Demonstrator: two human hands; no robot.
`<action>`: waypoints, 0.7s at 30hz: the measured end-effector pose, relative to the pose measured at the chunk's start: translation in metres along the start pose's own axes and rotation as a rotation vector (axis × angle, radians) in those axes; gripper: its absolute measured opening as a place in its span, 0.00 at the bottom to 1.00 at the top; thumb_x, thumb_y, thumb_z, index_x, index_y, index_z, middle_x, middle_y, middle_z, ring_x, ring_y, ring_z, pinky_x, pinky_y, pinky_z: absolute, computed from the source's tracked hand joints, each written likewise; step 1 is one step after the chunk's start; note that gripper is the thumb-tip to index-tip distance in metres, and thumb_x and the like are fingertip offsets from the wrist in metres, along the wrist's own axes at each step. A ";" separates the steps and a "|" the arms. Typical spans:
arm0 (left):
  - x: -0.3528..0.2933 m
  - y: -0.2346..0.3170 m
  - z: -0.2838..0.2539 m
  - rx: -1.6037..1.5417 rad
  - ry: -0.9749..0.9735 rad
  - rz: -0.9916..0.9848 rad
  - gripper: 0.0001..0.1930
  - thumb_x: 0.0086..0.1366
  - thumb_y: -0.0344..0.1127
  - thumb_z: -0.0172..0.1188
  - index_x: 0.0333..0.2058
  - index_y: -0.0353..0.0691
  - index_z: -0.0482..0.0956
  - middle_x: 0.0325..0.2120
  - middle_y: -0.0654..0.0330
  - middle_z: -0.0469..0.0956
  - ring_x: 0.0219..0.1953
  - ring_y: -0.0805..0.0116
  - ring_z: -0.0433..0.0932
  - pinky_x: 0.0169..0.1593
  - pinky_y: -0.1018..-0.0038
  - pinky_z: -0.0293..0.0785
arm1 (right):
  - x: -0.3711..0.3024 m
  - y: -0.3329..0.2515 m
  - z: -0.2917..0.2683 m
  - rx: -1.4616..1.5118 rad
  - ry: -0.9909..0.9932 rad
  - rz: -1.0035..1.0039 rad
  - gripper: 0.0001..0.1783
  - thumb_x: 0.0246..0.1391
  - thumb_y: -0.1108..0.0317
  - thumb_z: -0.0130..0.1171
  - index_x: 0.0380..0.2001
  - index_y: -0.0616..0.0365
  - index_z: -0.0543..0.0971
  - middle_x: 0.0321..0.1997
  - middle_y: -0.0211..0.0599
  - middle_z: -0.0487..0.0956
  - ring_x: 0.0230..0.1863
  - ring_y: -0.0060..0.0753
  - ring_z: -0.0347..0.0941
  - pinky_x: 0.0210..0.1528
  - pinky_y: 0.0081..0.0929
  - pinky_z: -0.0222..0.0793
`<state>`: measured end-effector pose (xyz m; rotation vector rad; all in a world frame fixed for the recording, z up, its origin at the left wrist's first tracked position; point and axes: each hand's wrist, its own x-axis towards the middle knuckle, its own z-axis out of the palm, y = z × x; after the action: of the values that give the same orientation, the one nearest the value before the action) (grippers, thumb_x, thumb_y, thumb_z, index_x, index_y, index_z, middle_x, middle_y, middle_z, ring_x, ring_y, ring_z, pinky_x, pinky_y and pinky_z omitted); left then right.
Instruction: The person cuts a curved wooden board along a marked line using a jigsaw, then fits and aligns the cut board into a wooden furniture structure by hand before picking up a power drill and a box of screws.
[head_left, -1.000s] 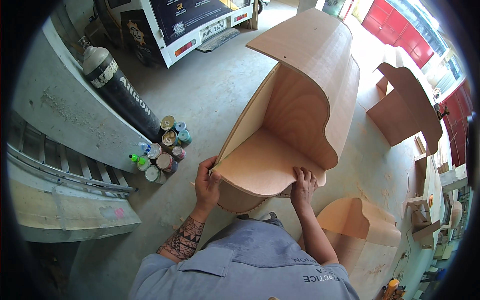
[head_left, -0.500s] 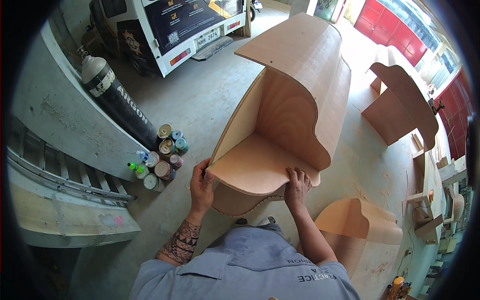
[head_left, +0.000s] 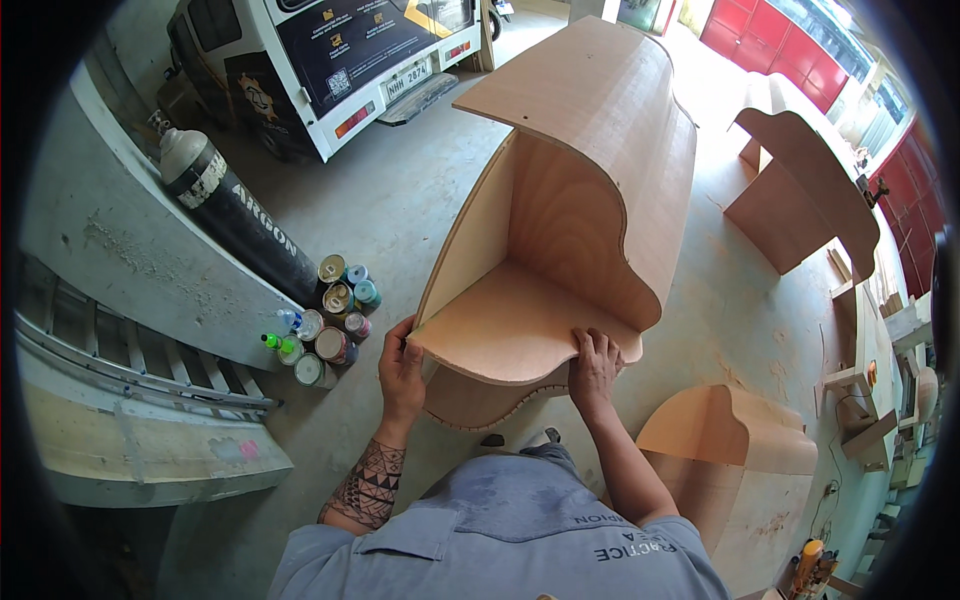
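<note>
The left hand (head_left: 402, 372), half-closed, grips the near left corner of the plywood shell (head_left: 575, 215); the right hand (head_left: 596, 368) lays bent fingers over its front edge, thumb hidden. The shell extends ahead of the 2 hands; uneven lifting could twist it.

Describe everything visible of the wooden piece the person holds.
The wooden piece looks like pale brown plywood: a hollow shell, open toward the person, with a curved outer skin, wavy edges, a flat inner panel and a notched lower edge. The left hand grips its near-left corner; the right hand lies over its near edge. Its support is hidden.
</note>
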<state>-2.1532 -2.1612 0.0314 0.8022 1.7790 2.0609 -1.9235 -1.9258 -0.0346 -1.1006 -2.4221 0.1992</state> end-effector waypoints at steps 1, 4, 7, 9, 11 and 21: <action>0.000 0.000 0.000 0.000 0.003 -0.010 0.39 0.77 0.61 0.58 0.67 0.28 0.69 0.61 0.50 0.76 0.64 0.63 0.73 0.70 0.66 0.67 | 0.000 -0.001 -0.001 -0.008 0.002 0.000 0.28 0.55 0.75 0.61 0.60 0.43 0.80 0.63 0.38 0.77 0.68 0.50 0.68 0.73 0.51 0.56; 0.000 0.002 0.000 -0.011 0.002 -0.031 0.39 0.77 0.62 0.58 0.67 0.28 0.69 0.61 0.50 0.76 0.65 0.63 0.73 0.70 0.66 0.67 | 0.000 -0.001 -0.002 -0.018 0.001 0.005 0.25 0.60 0.72 0.60 0.60 0.43 0.80 0.63 0.36 0.78 0.67 0.48 0.69 0.73 0.50 0.56; 0.000 0.004 -0.001 -0.008 -0.010 -0.048 0.40 0.77 0.63 0.57 0.68 0.29 0.68 0.62 0.52 0.76 0.65 0.65 0.73 0.70 0.67 0.66 | 0.000 -0.002 -0.002 -0.016 -0.007 0.012 0.25 0.58 0.72 0.61 0.60 0.43 0.80 0.63 0.37 0.78 0.67 0.49 0.69 0.73 0.50 0.56; 0.000 0.004 -0.002 0.002 -0.021 -0.052 0.40 0.78 0.64 0.55 0.69 0.30 0.68 0.62 0.54 0.76 0.66 0.67 0.73 0.71 0.68 0.65 | 0.000 -0.003 -0.003 -0.013 -0.009 0.016 0.26 0.57 0.72 0.62 0.60 0.43 0.80 0.62 0.37 0.78 0.67 0.49 0.69 0.73 0.50 0.56; 0.000 0.004 -0.002 -0.001 -0.042 -0.052 0.40 0.78 0.64 0.55 0.69 0.30 0.68 0.63 0.54 0.76 0.66 0.67 0.73 0.71 0.68 0.64 | 0.000 -0.002 -0.003 -0.010 -0.006 0.018 0.27 0.56 0.73 0.63 0.60 0.43 0.80 0.62 0.37 0.78 0.67 0.49 0.69 0.72 0.50 0.56; -0.001 0.007 -0.006 -0.041 -0.043 -0.218 0.43 0.75 0.66 0.58 0.68 0.29 0.67 0.61 0.53 0.76 0.65 0.68 0.72 0.70 0.69 0.65 | -0.001 -0.003 -0.003 -0.004 -0.024 0.032 0.29 0.54 0.73 0.63 0.61 0.43 0.79 0.61 0.39 0.77 0.66 0.50 0.70 0.73 0.51 0.55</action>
<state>-2.1548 -2.1675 0.0373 0.6073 1.7130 1.9180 -1.9238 -1.9284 -0.0313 -1.1456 -2.4283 0.2191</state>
